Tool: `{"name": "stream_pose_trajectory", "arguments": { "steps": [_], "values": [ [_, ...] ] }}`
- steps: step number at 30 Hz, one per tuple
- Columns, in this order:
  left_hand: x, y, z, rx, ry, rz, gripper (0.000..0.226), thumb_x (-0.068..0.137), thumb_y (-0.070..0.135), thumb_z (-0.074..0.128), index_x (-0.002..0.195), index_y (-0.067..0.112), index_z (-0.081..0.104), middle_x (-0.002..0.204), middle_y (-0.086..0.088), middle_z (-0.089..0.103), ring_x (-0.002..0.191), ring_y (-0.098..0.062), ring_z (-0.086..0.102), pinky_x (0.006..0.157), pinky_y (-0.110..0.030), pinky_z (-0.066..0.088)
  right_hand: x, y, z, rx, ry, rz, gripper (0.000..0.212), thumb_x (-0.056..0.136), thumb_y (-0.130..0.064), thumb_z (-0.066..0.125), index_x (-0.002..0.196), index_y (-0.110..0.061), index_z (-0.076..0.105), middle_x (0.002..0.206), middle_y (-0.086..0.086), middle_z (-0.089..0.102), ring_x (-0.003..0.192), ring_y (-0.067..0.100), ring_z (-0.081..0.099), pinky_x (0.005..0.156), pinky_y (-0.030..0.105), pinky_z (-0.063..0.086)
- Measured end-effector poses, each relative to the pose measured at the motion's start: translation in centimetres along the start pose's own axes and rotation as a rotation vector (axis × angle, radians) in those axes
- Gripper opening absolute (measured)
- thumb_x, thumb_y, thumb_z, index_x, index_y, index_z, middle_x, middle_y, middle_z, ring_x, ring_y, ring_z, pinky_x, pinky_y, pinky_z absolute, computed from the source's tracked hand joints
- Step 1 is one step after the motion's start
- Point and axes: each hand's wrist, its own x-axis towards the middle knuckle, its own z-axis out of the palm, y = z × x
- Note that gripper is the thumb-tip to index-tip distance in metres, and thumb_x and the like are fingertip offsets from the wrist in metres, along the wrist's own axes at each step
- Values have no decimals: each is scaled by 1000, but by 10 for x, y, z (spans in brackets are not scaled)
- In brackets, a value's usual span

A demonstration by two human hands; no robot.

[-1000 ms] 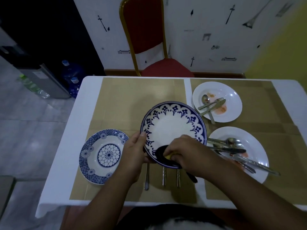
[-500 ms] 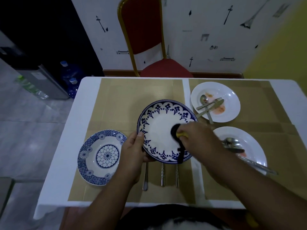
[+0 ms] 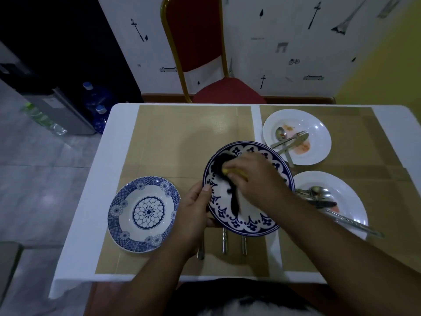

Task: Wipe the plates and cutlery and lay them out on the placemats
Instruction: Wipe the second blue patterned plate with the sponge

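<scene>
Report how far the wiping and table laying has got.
Looks done: the flower-patterned plate sits on the near placemat, with three cutlery handles in a row beside it. In hand: the left hand grips the blue-rimmed plate while the right hand rubs a dark cloth across it. Left: the far white plate and near white plate, both smeared orange under piled cutlery.

The right hand [image 3: 252,176] covers the far right part of the blue-and-white patterned round plate [image 3: 248,224]. It also hides most of a small yellow thing [image 3: 225,171], which it grips together with a dark cloth [image 3: 233,201]. What the yellow thing is cannot be told, and the cloth is blurred. The left hand [image 3: 193,215] has its fingers hidden beneath the plate's rim, with only the thumb showing. Three metal cutlery handles [image 3: 225,242] poke out from under the plate, their heads hidden. The right forearm crosses the near white round plate [image 3: 348,197]. The top of the red chair [image 3: 196,30] is cut off.
</scene>
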Motion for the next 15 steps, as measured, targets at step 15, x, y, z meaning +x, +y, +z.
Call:
{"name": "stream_pose_trajectory", "arguments": {
  "steps": [15],
  "values": [
    [5, 8, -5, -12, 15, 30, 27, 107, 26, 44, 121, 21, 67, 107, -6, 77, 93, -25, 75, 61, -41, 62, -7, -8, -4, -31, -99, -118, 22, 89, -23, 65, 110, -23, 70, 95, -4, 66, 90, 13, 51, 79, 32, 44]
  ]
}}
